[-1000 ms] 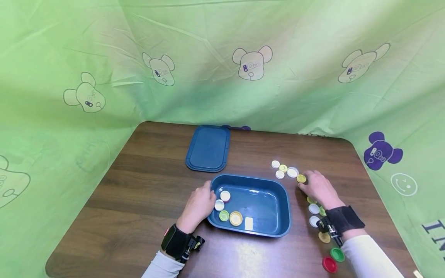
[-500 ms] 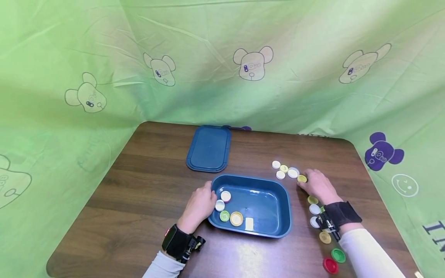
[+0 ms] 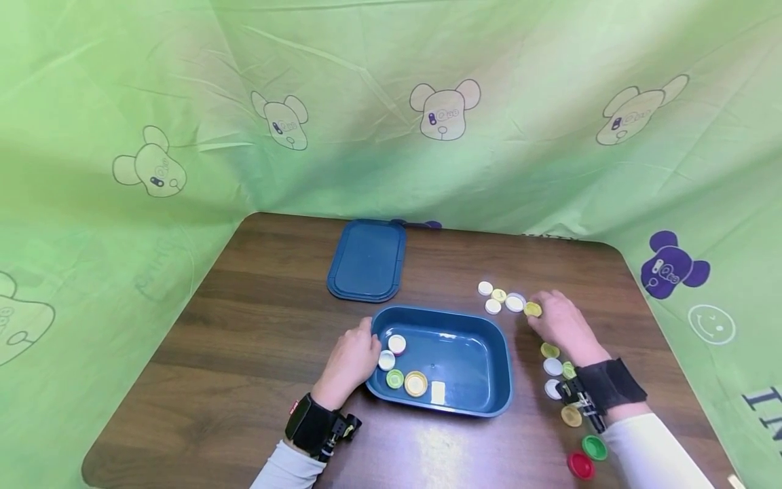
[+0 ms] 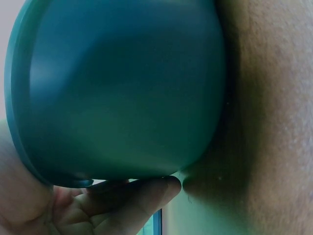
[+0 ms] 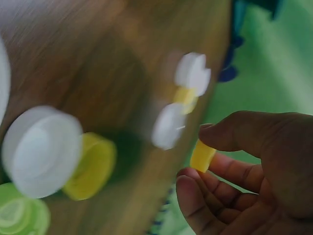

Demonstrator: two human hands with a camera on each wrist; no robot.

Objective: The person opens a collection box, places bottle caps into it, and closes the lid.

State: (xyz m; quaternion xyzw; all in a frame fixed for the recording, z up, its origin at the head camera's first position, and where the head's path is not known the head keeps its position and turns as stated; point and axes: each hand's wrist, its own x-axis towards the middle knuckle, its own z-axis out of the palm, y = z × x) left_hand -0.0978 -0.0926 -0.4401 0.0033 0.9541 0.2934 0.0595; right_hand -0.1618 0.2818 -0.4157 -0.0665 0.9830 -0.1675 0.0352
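From the head camera, a dark wooden table runs from the near edge to a far edge with rounded corners, closed in on the left, far and right sides by a green cloth. A blue tub sits near the middle, a little toward the near edge. The left hand rests against its left rim, fingers curled over the edge. Inside, at the left end, lie several caps. A blue lid lies flat farther back and to the left, well apart from the tub, with open wood between them and a wide bare stretch on the table's left side. The right hand is just right of the tub's far right corner, pinching a yellow cap beside a small cluster of white caps. More loose caps trail along the right side toward the near edge, ending in a green cap and a red cap.

The left wrist view shows the tub's outer wall filling the frame, with fingers wrapped under its rim.

The right wrist view, blurred, shows the yellow cap held between thumb and fingertips, lifted clear of the caps on the wood.
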